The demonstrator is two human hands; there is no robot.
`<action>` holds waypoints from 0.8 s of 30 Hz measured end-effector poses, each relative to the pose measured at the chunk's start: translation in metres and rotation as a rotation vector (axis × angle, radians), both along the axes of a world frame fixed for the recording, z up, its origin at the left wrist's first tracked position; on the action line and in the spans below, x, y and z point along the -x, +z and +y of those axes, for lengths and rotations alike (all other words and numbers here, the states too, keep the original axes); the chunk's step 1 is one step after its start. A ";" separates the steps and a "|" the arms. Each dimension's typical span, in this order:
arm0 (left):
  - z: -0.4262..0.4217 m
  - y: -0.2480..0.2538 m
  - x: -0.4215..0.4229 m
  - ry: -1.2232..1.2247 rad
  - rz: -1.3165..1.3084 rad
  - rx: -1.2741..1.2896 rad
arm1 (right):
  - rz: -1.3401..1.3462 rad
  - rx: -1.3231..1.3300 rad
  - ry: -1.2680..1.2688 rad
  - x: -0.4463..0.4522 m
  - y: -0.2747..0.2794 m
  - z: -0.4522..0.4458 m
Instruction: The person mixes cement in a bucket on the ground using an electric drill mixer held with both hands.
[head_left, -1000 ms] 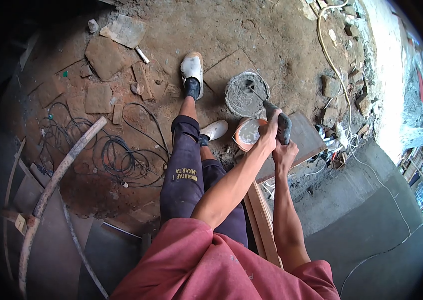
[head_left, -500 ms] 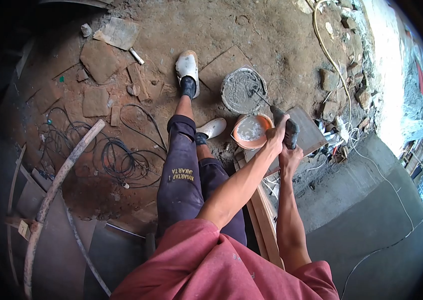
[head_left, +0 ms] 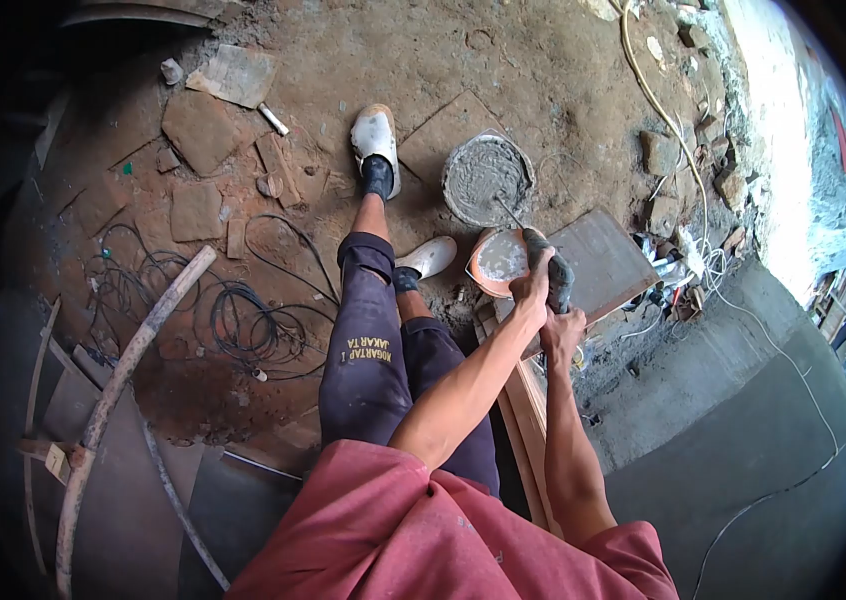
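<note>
My left hand (head_left: 532, 288) is closed round the front of a dark power drill (head_left: 550, 262). Behind it, my right hand (head_left: 563, 333) grips the drill's rear part or handle. A thin metal mixing rod (head_left: 511, 212) runs from the drill into a round bucket (head_left: 447, 192) of wet grey mortar (head_left: 486, 178); the rod's lower end is sunk in the mortar near the bucket's lower right side. Beside the bucket, partly behind my left hand, is an orange pail (head_left: 474, 268) with whitish-grey contents.
A flat board (head_left: 598, 262) lies right of the pail, and wooden planks (head_left: 526, 420) are below it. Black cable (head_left: 243, 325) is coiled on the ground at left, near a long curved pole (head_left: 128, 365). Broken bricks (head_left: 661, 155) and a pale hose (head_left: 640, 75) lie at right.
Both hands and the drill have shifted left and slightly down since half a second ago. The rod has moved to a lower spot in the mortar.
</note>
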State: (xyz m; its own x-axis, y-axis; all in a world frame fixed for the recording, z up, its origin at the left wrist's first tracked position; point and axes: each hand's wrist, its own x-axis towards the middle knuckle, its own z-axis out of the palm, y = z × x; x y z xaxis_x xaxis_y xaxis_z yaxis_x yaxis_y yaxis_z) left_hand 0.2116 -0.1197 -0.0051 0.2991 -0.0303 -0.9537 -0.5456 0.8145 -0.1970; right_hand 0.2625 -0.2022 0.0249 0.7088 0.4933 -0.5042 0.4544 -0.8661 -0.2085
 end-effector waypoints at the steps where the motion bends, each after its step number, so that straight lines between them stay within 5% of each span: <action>1: -0.004 -0.006 -0.001 -0.001 0.002 -0.001 | 0.002 -0.001 -0.001 0.002 0.006 0.005; 3: -0.015 -0.027 0.000 -0.117 0.040 0.116 | 0.048 -0.035 0.081 0.005 0.016 0.016; 5: -0.027 -0.039 0.013 -0.109 -0.069 0.036 | 0.056 -0.078 0.080 0.006 0.029 0.022; 7: -0.009 -0.014 0.066 -0.386 -0.125 -0.163 | 0.061 -0.072 0.082 0.007 0.053 0.031; 9: -0.010 -0.018 0.119 -0.736 0.051 -0.650 | 0.066 -0.093 0.066 0.004 0.079 0.032; 11: 0.006 0.032 0.179 -0.960 0.473 -0.817 | 0.065 -0.098 0.066 0.000 0.109 0.031; 13: 0.003 0.030 0.236 -1.141 0.803 -1.117 | 0.073 -0.091 0.070 -0.005 0.136 0.029; 18: -0.005 0.031 0.270 -1.507 0.762 -0.845 | 0.099 -0.124 0.140 -0.006 0.116 0.038; 22: 0.015 0.024 0.240 -1.710 0.731 -0.641 | 0.075 -0.165 0.107 -0.007 0.006 0.047; 24: 0.016 0.022 0.237 -1.732 0.767 -0.633 | 0.078 -0.224 0.114 -0.005 -0.004 0.059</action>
